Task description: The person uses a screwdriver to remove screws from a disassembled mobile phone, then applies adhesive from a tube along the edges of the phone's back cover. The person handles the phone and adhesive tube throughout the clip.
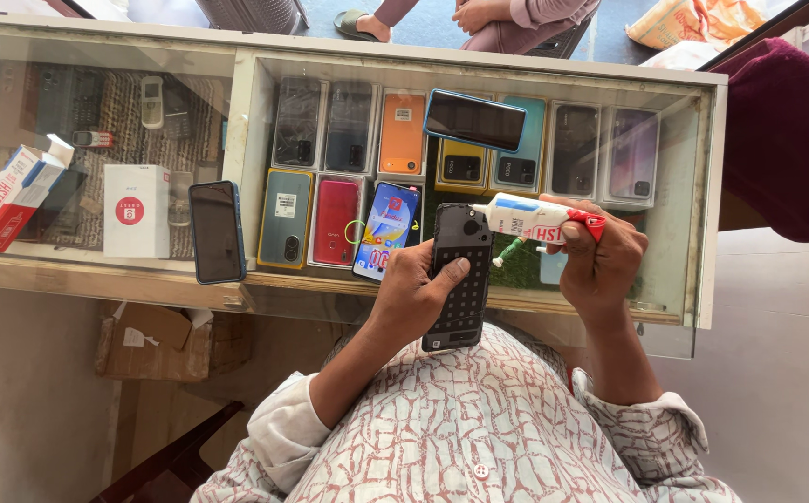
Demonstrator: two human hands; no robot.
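Note:
My left hand (414,289) grips a black phone back cover (460,279) with a dotted inner face and a round camera hole at its top. My right hand (600,261) holds a white glue tube (526,219) with a red end, lying sideways, its nozzle pointing left at the top edge of the cover. A thin green-and-white stick (509,251) hangs below the tube. Both hands hover over the near edge of a glass counter (330,284).
On the glass lie a dark phone with a blue edge (215,231), a lit phone (386,230) and a blue-rimmed phone (474,120). Phone cases fill the display below. A red-and-white box (8,200) and a white box (136,210) are at left. Another person sits beyond the counter.

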